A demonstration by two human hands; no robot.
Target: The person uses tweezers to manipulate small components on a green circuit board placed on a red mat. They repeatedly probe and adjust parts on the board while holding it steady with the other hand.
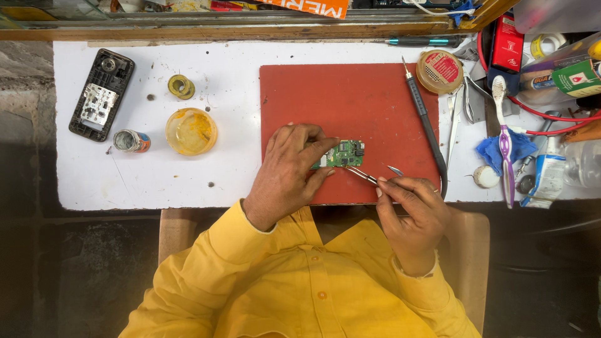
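Circuit board (346, 153): we see it lying on the red mat (375, 100), near the mat's front edge.
Left hand (289, 169): our fingers press the board's left end.
Right hand (410, 216): our fingers pinch tweezers (363, 175), tips touching the board.
Soldering iron (426, 122): along the mat's right edge.
Surface (156, 181): white; a yellow dish (191, 131) sits left of the mat.

Two hands at a small green circuit board on a red mat

The left hand (289, 164) pins the small green circuit board (345, 153) flat on the red rectangular mat (350, 94), which lies on the white table (156, 181). The right hand (410, 209) pinches thin metal tweezers (363, 175), tips at the board's lower edge; a black soldering iron (426, 122) lies just beside them.
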